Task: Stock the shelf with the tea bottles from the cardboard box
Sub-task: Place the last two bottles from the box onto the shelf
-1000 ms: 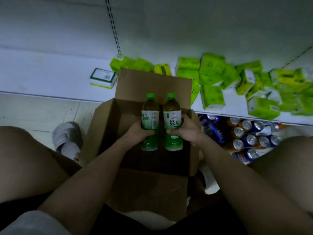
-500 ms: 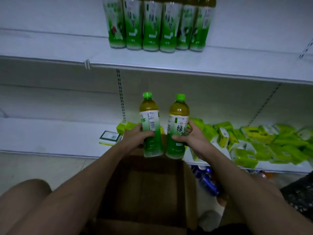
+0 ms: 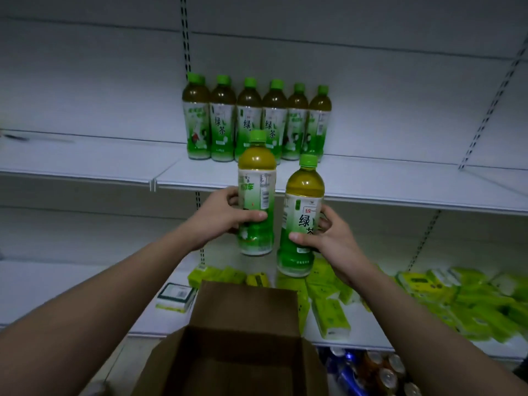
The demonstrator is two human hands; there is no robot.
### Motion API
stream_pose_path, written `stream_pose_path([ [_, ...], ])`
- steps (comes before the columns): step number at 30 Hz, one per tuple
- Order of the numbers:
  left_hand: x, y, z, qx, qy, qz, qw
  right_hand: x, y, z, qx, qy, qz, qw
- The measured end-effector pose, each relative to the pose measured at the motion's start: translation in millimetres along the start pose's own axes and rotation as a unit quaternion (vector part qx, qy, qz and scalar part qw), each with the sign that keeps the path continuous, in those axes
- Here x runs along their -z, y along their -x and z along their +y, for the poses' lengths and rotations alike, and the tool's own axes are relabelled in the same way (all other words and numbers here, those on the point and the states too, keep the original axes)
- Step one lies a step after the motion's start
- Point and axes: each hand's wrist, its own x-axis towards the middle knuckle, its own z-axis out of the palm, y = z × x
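My left hand (image 3: 221, 214) grips a green tea bottle (image 3: 256, 178) upright, its cap just above the front edge of the white shelf (image 3: 385, 181). A second green tea bottle (image 3: 303, 201) is held in my right hand (image 3: 333, 241), slightly lower and tilted a little. Both bottles hang in front of the shelf edge, apart from it. Several identical tea bottles (image 3: 251, 118) stand in a row at the back of that shelf. The open cardboard box (image 3: 245, 347) sits below my arms; the part of its inside that I can see is dark and shows no bottles.
A lower shelf (image 3: 71, 284) carries several green and yellow tissue packs (image 3: 445, 301) and a white-green box (image 3: 174, 295). Drink cans (image 3: 380, 370) lie on the floor to the right of the box. Slotted uprights run up the back wall.
Both hands lifted the two bottles out of the box and up to the level of the bottle shelf. My view rose from the box to the shelf.
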Motion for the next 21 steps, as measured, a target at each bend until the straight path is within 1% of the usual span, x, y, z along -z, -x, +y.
stream_pose_path([
  [5,4,-33,46,-0.062,-0.028,0.030,0.997,15,-26,-43,0.048,0.035,0.027,0.998],
  [9,-4,-64,68,-0.078,-0.019,0.061,0.995,26,-55,-72,0.089,0.045,0.069,0.993],
  [16,-32,-114,66,-0.073,-0.017,0.108,0.991,44,-102,-84,0.107,0.043,0.104,0.988],
  [21,-43,-144,58,-0.063,0.016,0.103,0.993,53,-128,-72,0.101,0.068,0.102,0.987],
])
